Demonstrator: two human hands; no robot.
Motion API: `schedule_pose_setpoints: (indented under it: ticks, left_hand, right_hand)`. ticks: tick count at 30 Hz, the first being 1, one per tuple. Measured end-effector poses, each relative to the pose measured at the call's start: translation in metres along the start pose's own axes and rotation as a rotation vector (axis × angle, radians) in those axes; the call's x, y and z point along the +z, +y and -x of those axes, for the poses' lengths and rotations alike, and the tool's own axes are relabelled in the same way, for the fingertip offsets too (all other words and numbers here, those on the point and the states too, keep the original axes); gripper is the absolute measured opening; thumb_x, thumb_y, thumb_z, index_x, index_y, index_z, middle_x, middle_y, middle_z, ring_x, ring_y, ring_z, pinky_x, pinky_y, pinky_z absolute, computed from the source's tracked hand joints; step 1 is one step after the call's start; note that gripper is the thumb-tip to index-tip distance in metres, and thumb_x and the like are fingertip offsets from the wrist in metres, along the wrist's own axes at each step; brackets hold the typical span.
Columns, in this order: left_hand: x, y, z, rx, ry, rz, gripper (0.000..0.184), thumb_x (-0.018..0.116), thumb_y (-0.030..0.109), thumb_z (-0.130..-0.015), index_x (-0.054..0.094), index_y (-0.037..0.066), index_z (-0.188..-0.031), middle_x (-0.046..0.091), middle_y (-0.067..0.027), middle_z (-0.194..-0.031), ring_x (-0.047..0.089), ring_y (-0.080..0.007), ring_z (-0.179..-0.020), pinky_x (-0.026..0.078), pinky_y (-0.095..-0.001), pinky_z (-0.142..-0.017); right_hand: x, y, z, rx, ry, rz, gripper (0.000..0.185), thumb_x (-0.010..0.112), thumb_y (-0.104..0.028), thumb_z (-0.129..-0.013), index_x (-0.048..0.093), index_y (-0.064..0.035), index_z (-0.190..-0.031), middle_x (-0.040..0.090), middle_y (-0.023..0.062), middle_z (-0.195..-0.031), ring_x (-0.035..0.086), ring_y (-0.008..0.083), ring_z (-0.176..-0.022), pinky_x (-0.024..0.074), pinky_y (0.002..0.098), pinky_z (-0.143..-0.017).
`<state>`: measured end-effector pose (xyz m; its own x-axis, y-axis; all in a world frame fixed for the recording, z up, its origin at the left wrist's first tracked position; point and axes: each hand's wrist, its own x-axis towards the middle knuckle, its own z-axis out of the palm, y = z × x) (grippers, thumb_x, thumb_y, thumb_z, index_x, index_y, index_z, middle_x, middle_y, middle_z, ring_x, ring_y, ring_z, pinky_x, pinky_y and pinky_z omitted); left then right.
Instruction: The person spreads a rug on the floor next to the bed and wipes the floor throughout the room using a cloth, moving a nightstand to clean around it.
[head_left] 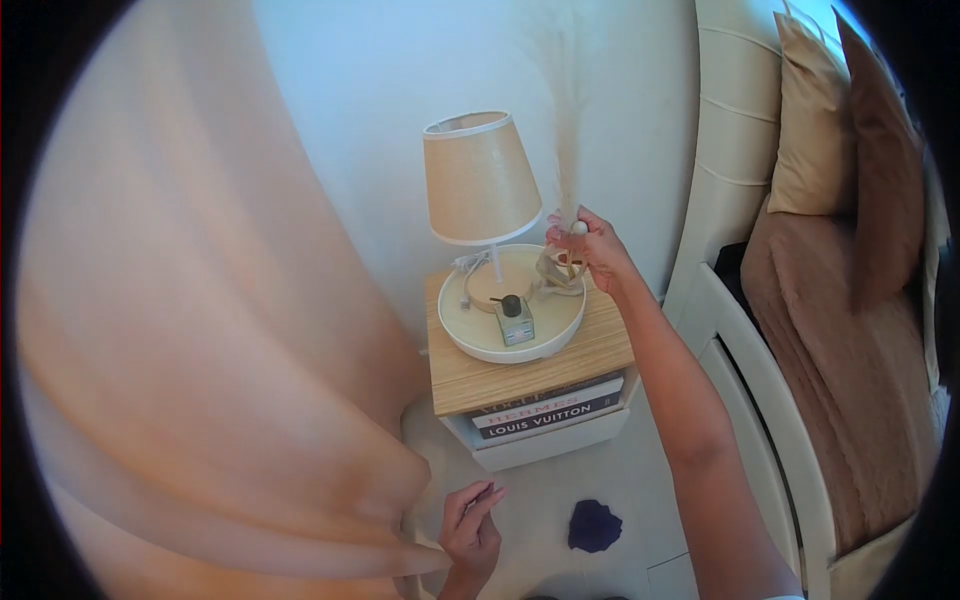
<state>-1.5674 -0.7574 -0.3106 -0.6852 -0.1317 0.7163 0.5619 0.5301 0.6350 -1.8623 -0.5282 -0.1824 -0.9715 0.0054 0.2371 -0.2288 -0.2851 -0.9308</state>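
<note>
My right hand (pixel 600 250) is closed around the upper part of a small vase (pixel 560 270) with pampas stems (pixel 567 150) standing up from it, at the right side of a round white tray (pixel 455 335). On the same tray are a lamp with a beige shade (pixel 480 180) and a square glass bottle with a black cap (pixel 515 325). Low in the view, beside the curtain, my left hand (pixel 473 530) has its fingers bent together; whatever may be between them is too small to name.
The tray rests on a wood-topped nightstand (pixel 460 385) holding books (pixel 545 415). A dark cloth (pixel 595 526) lies on the floor. A long curtain (pixel 230 350) hangs at left. At right stands a bed (pixel 830 370) with pillows (pixel 812 130).
</note>
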Motion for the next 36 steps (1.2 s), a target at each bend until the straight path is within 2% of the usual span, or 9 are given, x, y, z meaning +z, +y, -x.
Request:
schedule_pose_setpoints:
  ticks: [8, 17, 19, 22, 23, 26, 28, 33, 36]
  left_hand:
    - [-0.011, -0.004, 0.030, -0.120, -0.024, 0.000, 0.033, 0.058, -0.021, -0.072, 0.072, 0.002, -0.091, 0.063, -0.0131, -0.096, 0.066, -0.0235, -0.088, 0.054, -0.0293, -0.078]
    - [-0.016, -0.012, 0.038, -0.200, -0.052, 0.002, 0.024, 0.057, -0.020, -0.078, 0.069, -0.002, -0.087, 0.062, -0.0136, -0.094, 0.065, -0.0215, -0.086, 0.055, -0.0290, -0.075]
    - [-0.018, -0.015, -0.006, -0.029, -0.004, -0.088, 0.018, 0.053, -0.014, -0.085, 0.066, -0.002, -0.090, 0.062, -0.0121, -0.094, 0.064, -0.0202, -0.087, 0.053, -0.0301, -0.074]
    - [-0.003, -0.040, -0.108, -0.023, 0.170, 0.333, 0.015, 0.055, 0.002, -0.093, 0.060, -0.003, -0.106, 0.063, -0.0096, -0.098, 0.060, -0.0160, -0.093, 0.049, -0.0296, -0.083]
    - [0.001, -0.038, -0.143, -0.222, 0.199, 0.397, 0.022, 0.058, 0.005, -0.092, 0.060, -0.004, -0.112, 0.062, -0.0102, -0.105, 0.060, -0.0174, -0.096, 0.049, -0.0296, -0.085]
    - [0.024, -0.061, -0.239, -0.487, 0.102, 0.721, 0.045, 0.064, 0.011, -0.089, 0.048, -0.008, -0.127, 0.056, -0.0169, -0.119, 0.057, -0.0214, -0.106, 0.047, -0.0321, -0.090]
    - [0.043, -0.071, -0.278, -0.577, -0.098, 0.524, 0.060, 0.071, 0.012, -0.082, 0.043, -0.010, -0.130, 0.055, -0.0195, -0.120, 0.054, -0.0255, -0.112, 0.044, -0.0354, -0.095]
    - [0.088, -0.076, -0.292, -0.339, -0.579, 0.264, 0.073, 0.083, 0.015, -0.068, 0.046, -0.008, -0.127, 0.055, -0.0218, -0.121, 0.050, -0.0280, -0.118, 0.041, -0.0371, -0.099]
    - [0.147, -0.146, -0.289, -0.150, -0.377, 0.174, 0.056, 0.081, 0.016, -0.071, 0.056, -0.006, -0.116, 0.061, -0.0169, -0.113, 0.057, -0.0227, -0.109, 0.046, -0.0336, -0.092]
  right_hand:
    - [-0.001, -0.008, -0.010, 0.090, -0.283, 0.218, 0.032, 0.071, -0.004, -0.081, 0.063, -0.0079, -0.112, 0.066, 0.0023, -0.088, 0.060, 0.0118, -0.078, 0.0468, 0.0288, -0.062]
    - [0.001, 0.002, -0.008, 0.012, -0.195, 0.261, 0.040, 0.078, -0.013, -0.076, 0.062, -0.0071, -0.113, 0.064, 0.0012, -0.088, 0.058, 0.0094, -0.078, 0.0436, 0.0243, -0.061]
    - [0.004, 0.004, -0.006, -0.025, -0.145, 0.266, 0.043, 0.079, -0.016, -0.076, 0.061, -0.0064, -0.114, 0.063, 0.0007, -0.089, 0.057, 0.0090, -0.077, 0.0436, 0.0239, -0.061]
    - [0.006, 0.006, -0.005, -0.083, -0.122, 0.203, 0.047, 0.080, -0.020, -0.077, 0.059, -0.0052, -0.116, 0.062, 0.0000, -0.091, 0.056, 0.0085, -0.077, 0.0438, 0.0237, -0.064]
    - [0.005, 0.005, -0.007, -0.101, -0.148, 0.136, 0.048, 0.079, -0.021, -0.078, 0.058, -0.0047, -0.118, 0.062, -0.0003, -0.092, 0.056, 0.0084, -0.077, 0.0439, 0.0239, -0.065]
    - [0.008, 0.011, -0.013, -0.065, -0.116, 0.102, 0.044, 0.075, -0.025, -0.082, 0.059, -0.0062, -0.119, 0.062, -0.0016, -0.092, 0.055, 0.0081, -0.078, 0.0437, 0.0232, -0.067]
    - [0.009, 0.009, -0.014, -0.059, -0.144, 0.136, 0.042, 0.073, -0.026, -0.084, 0.059, -0.0070, -0.120, 0.062, -0.0019, -0.093, 0.056, 0.0080, -0.080, 0.0441, 0.0234, -0.068]
    - [0.007, 0.012, -0.017, -0.067, -0.179, 0.132, 0.037, 0.069, -0.028, -0.088, 0.060, -0.0091, -0.118, 0.062, -0.0027, -0.093, 0.056, 0.0075, -0.082, 0.0448, 0.0233, -0.070]
    - [0.006, 0.011, -0.016, -0.062, -0.202, 0.134, 0.035, 0.068, -0.027, -0.089, 0.060, -0.0093, -0.118, 0.062, -0.0029, -0.093, 0.056, 0.0076, -0.083, 0.0448, 0.0236, -0.070]
